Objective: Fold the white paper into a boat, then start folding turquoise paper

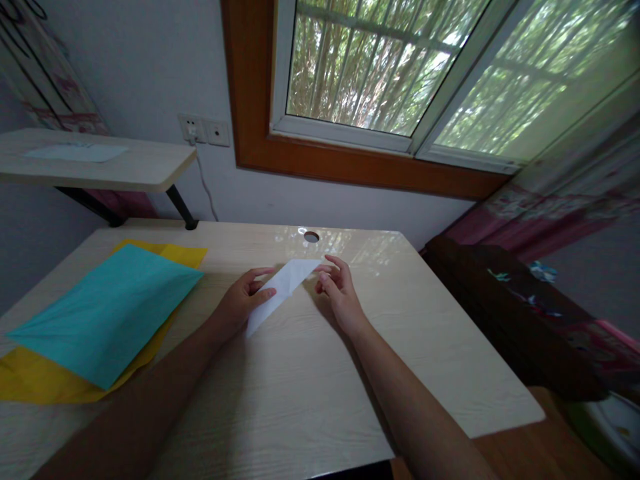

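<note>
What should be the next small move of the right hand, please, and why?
Probably, the right hand should pinch the nearby end of the white paper. The left hand already grips the other part, while the right hand is right beside that end, and whether it touches is unclear.

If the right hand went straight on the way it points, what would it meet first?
The right hand would likely meet the folded white paper first; whether they touch now is unclear.

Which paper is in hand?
The folded white paper, pinched in the left hand; the turquoise sheet and yellow sheet lie stacked on the desk, the pale sheet on the shelf.
</note>
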